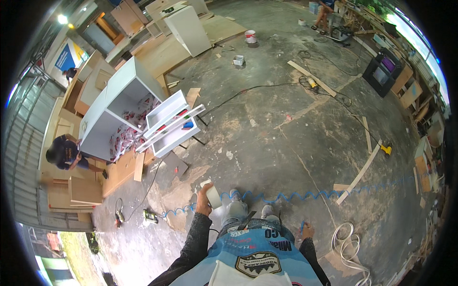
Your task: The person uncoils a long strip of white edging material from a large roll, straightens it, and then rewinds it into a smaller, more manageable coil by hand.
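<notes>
My left hand point(203, 201) is closed round a pale cream piece point(213, 196), shaped like a short roll or block; its exact kind does not show. The hand is held out over the concrete floor, left of my feet. My right hand point(308, 231) hangs low at my right side, fingers closed on a slim blue object point(301, 226) that looks like a pen or a small cutter. Under both hands, a blue coiled air hose point(281, 196) stretches across the floor, passing my shoes. Its left end reaches a green and black power tool point(150, 217).
Ahead on the left stand a white cabinet point(112, 97) and white drawers point(167, 112) on thin legs. Beside it is another person point(64, 151). Wood strips point(360, 174), a yellow drill point(385, 150), cables and a loose coil of white banding point(346, 240) lie to the right.
</notes>
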